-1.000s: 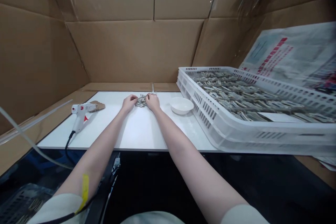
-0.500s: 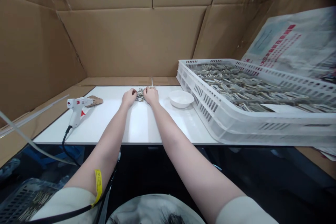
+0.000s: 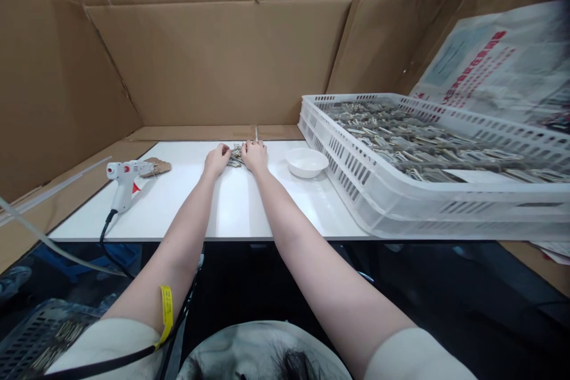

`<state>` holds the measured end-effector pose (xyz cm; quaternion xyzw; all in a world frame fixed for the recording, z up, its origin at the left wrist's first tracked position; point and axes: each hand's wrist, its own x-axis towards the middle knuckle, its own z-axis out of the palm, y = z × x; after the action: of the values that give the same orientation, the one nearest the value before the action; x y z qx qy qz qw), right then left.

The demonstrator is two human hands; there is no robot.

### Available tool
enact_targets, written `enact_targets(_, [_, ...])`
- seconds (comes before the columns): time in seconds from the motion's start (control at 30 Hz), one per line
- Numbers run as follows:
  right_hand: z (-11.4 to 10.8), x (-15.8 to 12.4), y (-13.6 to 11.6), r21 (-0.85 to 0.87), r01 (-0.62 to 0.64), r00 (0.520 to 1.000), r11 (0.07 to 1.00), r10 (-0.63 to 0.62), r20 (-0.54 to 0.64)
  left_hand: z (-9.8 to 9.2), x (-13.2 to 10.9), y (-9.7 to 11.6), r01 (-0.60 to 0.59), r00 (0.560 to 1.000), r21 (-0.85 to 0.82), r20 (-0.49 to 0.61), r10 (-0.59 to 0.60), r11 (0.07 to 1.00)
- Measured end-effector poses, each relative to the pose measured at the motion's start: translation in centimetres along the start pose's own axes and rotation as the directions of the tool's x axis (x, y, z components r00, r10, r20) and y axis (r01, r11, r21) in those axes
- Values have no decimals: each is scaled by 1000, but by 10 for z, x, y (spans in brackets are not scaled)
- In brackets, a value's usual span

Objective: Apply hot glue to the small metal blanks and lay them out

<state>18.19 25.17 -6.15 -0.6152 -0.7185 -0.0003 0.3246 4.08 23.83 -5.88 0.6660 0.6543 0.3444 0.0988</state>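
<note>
Both my arms reach far out over a white tabletop (image 3: 231,208). My left hand (image 3: 217,159) and my right hand (image 3: 254,155) are curled close together around a small pile of metal clips (image 3: 235,156) lying on the table. The fingers of both hands are bent in on the pile and touch it. A thin upright metal piece (image 3: 256,133) stands just behind my right hand. The parts are too small to make out in detail.
A white glue gun (image 3: 121,179) with a black cord lies at the left, its tip on a cardboard scrap (image 3: 157,166). A small white bowl (image 3: 306,161) sits right of my hands. A large white slotted crate (image 3: 401,202) holds several metal clips. Cardboard walls (image 3: 214,59) surround the table.
The view has tilted down a little. Both hands have stayed on the clip pile, drawing slightly closer together around it.
</note>
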Motion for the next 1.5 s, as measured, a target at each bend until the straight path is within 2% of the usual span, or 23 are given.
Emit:
enact_targets(0.43, [0,-1,0,-3,14,1000,1000,-14,-25,1,3,-2,13,1000,-48,1,-13,999])
enact_targets(0.63, [1,-3,2,23,103,993,994,-102,-52,1,4,-4,12,1000,-74,6,-12,997])
enact_targets(0.77, [0,-3,3,30,159,987,987,-158,-30,2,4,-6,5,1000,-79,10,-4,997])
enact_targets(0.97, [-2,-4,3,-24,121,993,992,-121,-5,3,6,-7,11,1000,-61,-19,-12,998])
enact_targets(1.2, [-3,-3,4,-64,13,1000,998,-14,-15,1,7,-10,29,998,-6,-64,-29,1000])
enact_targets(1.4, [-4,-4,3,-66,81,997,995,-81,8,3,6,-9,-29,999,4,-31,29,1000])
enact_targets(1.5, [-4,-4,3,-93,60,997,994,-55,59,3,7,-9,-36,999,-5,-36,35,999])
